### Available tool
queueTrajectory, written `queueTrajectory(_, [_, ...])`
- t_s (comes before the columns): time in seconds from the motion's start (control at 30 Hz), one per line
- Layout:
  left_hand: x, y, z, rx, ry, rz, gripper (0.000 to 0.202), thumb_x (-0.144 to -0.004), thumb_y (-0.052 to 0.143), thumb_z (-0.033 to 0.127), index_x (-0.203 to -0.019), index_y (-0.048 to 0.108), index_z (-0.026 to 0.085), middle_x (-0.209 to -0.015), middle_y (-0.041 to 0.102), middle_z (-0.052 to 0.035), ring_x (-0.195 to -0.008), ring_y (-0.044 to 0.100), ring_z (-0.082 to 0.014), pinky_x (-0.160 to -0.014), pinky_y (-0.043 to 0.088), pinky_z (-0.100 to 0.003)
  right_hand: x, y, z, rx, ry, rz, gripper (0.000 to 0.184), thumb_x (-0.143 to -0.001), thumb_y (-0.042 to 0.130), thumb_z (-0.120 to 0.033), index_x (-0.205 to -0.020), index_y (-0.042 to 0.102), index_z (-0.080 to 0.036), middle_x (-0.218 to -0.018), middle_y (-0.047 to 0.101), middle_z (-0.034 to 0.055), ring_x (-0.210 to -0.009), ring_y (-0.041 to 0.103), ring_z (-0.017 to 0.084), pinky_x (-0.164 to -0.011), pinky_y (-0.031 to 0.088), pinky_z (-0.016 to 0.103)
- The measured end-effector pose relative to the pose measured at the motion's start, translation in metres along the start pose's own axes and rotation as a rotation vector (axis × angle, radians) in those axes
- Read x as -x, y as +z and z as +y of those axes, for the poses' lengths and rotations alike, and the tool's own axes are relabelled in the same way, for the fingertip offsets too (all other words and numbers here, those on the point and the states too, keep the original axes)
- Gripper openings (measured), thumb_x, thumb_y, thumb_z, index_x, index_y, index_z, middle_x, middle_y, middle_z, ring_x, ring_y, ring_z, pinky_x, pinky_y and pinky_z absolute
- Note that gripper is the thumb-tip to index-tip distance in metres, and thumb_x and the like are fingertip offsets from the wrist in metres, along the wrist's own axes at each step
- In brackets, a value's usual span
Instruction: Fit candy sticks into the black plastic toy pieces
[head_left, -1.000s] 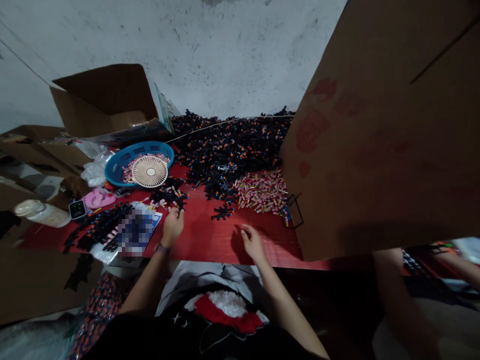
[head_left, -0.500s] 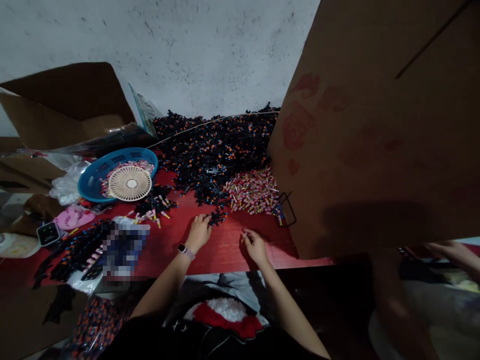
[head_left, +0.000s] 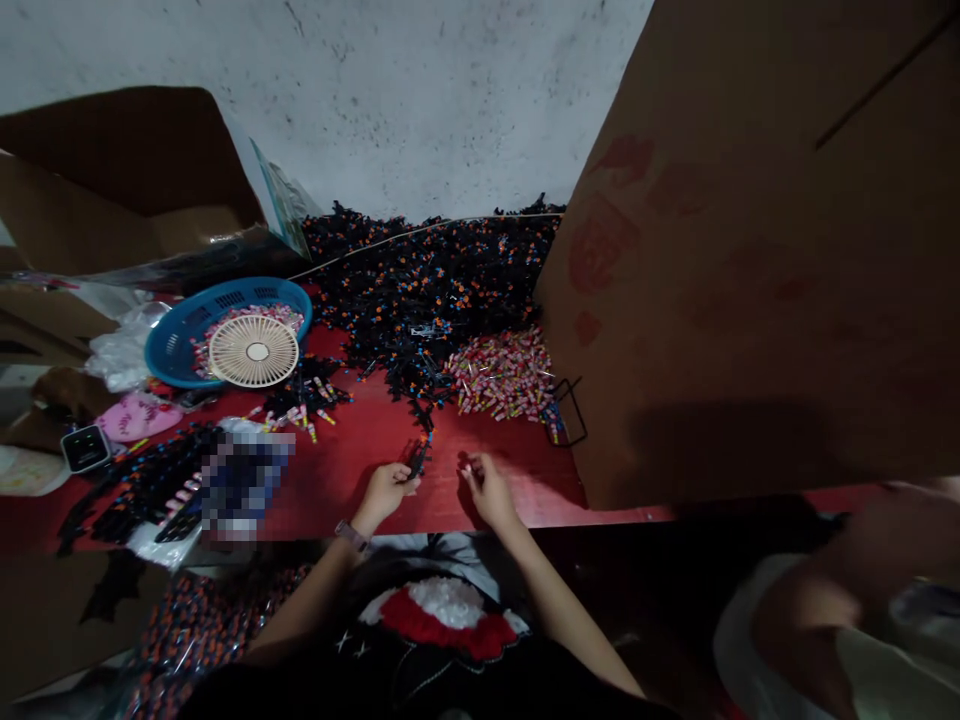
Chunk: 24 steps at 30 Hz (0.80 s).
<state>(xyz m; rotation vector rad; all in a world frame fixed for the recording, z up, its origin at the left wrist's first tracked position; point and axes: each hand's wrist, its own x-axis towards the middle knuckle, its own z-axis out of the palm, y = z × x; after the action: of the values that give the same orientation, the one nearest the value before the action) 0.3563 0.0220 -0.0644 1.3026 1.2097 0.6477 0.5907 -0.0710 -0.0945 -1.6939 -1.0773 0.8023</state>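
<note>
My left hand pinches a small black toy gun with an orange tip, just above the red table. My right hand is a short way to the right, thumb and fingertips drawn together. Whatever is between those fingertips is too small to make out. Beyond the hands lies a large heap of black toy guns with orange and blue tips. A pile of small pink-and-yellow pieces sits at its front right.
A blue basket holds pink pieces and a cream fan grille. An open carton stands at the back left, and a large cardboard box blocks the right. Black pieces and a small digital display lie left. Another person is at lower right.
My left hand has drawn back toward me, lifting a black toy gun from the little group in front of the heap. My right hand has shifted slightly left. The camera view has moved a little.
</note>
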Motion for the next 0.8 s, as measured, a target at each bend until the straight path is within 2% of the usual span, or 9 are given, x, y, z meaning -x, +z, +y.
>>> queueTrajectory(0.1, [0.011, 0.002, 0.009, 0.136, 0.015, -0.015, 0.060, -0.065, 0.095, 0.072, -0.078, 0.066, 0.020, -0.074, 0.076, -0.0061, -0.070, 0.078, -0.0242, -0.075, 0.069, -0.043, 0.001, 0.014, -0.021, -0.239, 0.036, -0.014, 0.052, -0.092, 0.075, -0.072, -0.107, 0.072, -0.022, -0.099, 0.078, 0.0092, -0.093, 0.072, 0.027, -0.090, 0.058, 0.041])
queueTrajectory(0.23, [0.024, 0.005, 0.029, 0.248, 0.089, 0.050, 0.054, -0.074, 0.093, 0.067, -0.087, 0.063, 0.024, -0.088, 0.081, -0.0068, -0.086, 0.080, -0.0252, -0.087, 0.069, -0.040, 0.013, 0.026, -0.066, -0.454, 0.030, -0.251, 0.056, -0.097, 0.071, -0.077, -0.109, 0.078, -0.022, -0.090, 0.075, 0.0050, -0.078, 0.066, 0.021, -0.077, 0.055, 0.035])
queueTrajectory(0.43, [0.046, 0.003, 0.062, 0.349, 0.241, 0.152, 0.048, -0.073, 0.099, 0.051, -0.094, 0.066, 0.023, -0.091, 0.080, -0.0033, -0.087, 0.078, -0.0223, -0.087, 0.067, -0.036, 0.027, 0.028, -0.126, -0.543, -0.062, -0.202, 0.053, -0.100, 0.069, -0.079, -0.105, 0.067, -0.026, -0.086, 0.066, 0.0012, -0.078, 0.060, 0.020, -0.076, 0.051, 0.033])
queueTrajectory(0.57, [0.058, -0.001, 0.083, 0.340, 0.281, 0.171, 0.045, -0.073, 0.100, 0.045, -0.087, 0.064, 0.021, -0.086, 0.076, -0.0027, -0.085, 0.076, -0.0198, -0.086, 0.065, -0.033, 0.029, 0.026, -0.145, -0.570, -0.086, -0.236, 0.056, -0.101, 0.067, -0.082, -0.097, 0.061, -0.026, -0.077, 0.062, -0.0008, -0.071, 0.056, 0.019, -0.073, 0.049, 0.033])
queueTrajectory(0.8, [0.073, 0.004, 0.108, 0.336, 0.401, 0.200, 0.039, -0.079, 0.095, 0.040, -0.080, 0.061, 0.022, -0.078, 0.070, 0.0003, -0.076, 0.069, -0.0170, -0.078, 0.061, -0.030, 0.037, 0.024, -0.155, -0.569, -0.118, -0.146, 0.059, -0.103, 0.064, -0.082, -0.090, 0.060, -0.025, -0.075, 0.058, -0.0016, -0.067, 0.051, 0.017, -0.067, 0.044, 0.031])
